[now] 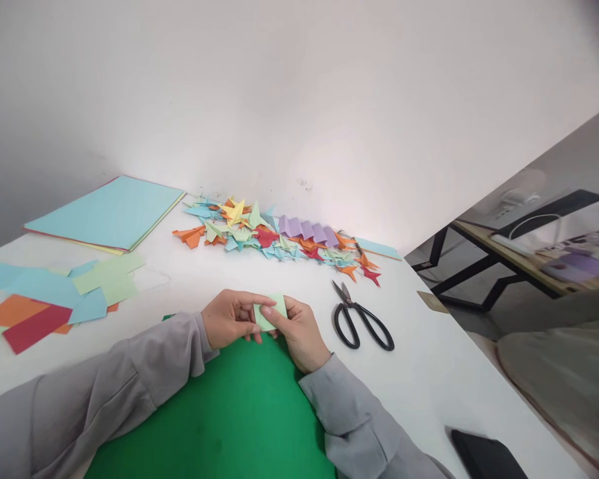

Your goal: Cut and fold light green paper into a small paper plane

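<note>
A small folded piece of light green paper [278, 307] is held between both hands over the far end of a green mat [239, 406]. My left hand [229, 318] pinches its left edge with fingers closed. My right hand [302, 330] grips the right side, the thumb lying across the paper's front. The paper's back and some fingertips are hidden. To the right of my right hand lie black-handled scissors [352, 306] on the white table [419, 372], blades pointing away from me.
Folded paper shapes [267, 237] in several colours line the wall, beside a pleated purple paper strip [307, 229]. Large coloured sheets [110, 209] are stacked at the back left. Loose paper pieces [44, 286] spread below them. A black flat object [484, 456] lies at the front right.
</note>
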`<state>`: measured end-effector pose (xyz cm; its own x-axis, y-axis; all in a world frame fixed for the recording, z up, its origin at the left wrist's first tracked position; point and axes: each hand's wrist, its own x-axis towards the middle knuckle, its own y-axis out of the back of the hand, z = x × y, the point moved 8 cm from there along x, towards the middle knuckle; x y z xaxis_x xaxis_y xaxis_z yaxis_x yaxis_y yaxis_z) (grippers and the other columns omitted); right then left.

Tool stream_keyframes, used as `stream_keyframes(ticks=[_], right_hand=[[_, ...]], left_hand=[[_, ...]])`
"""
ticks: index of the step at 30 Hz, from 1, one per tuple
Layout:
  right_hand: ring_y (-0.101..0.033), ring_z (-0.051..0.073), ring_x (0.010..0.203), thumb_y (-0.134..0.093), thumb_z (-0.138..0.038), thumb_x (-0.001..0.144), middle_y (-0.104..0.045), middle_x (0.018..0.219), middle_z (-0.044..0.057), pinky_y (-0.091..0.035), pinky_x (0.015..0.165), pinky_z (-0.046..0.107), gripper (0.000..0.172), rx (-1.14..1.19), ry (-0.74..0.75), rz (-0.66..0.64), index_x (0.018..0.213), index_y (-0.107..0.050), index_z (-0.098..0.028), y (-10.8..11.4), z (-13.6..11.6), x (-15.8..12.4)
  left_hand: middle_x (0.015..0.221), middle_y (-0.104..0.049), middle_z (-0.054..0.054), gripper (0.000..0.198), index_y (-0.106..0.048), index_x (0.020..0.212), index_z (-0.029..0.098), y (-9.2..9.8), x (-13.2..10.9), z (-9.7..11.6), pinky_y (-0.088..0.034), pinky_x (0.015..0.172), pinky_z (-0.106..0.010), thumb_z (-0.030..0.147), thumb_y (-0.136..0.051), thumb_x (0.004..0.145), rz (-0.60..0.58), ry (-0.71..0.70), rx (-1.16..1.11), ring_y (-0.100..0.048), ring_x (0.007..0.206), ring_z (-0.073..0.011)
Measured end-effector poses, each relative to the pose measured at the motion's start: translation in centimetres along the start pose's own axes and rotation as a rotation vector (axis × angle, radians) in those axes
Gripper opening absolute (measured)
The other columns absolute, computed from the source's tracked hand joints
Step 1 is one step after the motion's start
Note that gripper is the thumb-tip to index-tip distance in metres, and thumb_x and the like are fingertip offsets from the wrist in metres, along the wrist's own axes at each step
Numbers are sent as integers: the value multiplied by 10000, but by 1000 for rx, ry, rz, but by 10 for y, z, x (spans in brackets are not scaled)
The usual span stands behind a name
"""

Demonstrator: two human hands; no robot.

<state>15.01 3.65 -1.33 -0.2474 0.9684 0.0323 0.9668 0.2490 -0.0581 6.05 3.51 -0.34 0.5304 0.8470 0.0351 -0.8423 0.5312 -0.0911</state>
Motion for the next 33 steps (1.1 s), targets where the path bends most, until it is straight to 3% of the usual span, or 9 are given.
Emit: stream_keyframes(ticks=[8, 22, 26, 29, 33], right_hand=[[-410, 71, 373, -565, -352, 741, -510, 438, -27, -287, 369, 193, 262, 89, -20, -17, 599, -562, -132, -2, 2, 0], [-398, 68, 366, -573, -331, 738, -513, 425, -23, -273, 360, 191, 259, 154, -25, 9, 573, -566, -131, 0, 3, 1], [-412, 73, 367, -584, -343, 727, -513, 426, -31, -287, 358, 194, 253, 114, -19, 3, 581, -561, -138, 0, 1, 2], [-461, 92, 394, -555, -374, 747, -553, 451, -15, -300, 371, 203, 263, 45, -22, -39, 626, -564, -141, -4, 0, 1], [-481, 98, 409, -514, -409, 768, -584, 467, 4, -304, 395, 213, 322, -21, -13, -89, 599, -556, -138, -8, -2, -1]], left_hand=[[594, -646, -39, 588, -484, 1143, 86, -6, -2, 3, -483, 472, -254, 101, -658, 581, -30, 13, -69, -614, 511, -158], [640, -657, -56, 656, -450, 1178, 84, -9, -4, 4, -492, 487, -279, 100, -669, 560, -37, 35, -63, -620, 531, -172], [675, -664, -55, 588, -496, 1115, 76, -7, -2, 7, -500, 577, -293, 107, -683, 559, -17, -38, -110, -631, 631, -178], [582, -642, -25, 504, -528, 1063, 68, -3, -1, 4, -480, 514, -259, 128, -674, 585, 17, -42, -78, -610, 551, -150], [632, -648, -36, 465, -545, 1015, 80, -4, 0, -1, -479, 510, -260, 154, -683, 577, -10, -21, -104, -603, 554, -146]])
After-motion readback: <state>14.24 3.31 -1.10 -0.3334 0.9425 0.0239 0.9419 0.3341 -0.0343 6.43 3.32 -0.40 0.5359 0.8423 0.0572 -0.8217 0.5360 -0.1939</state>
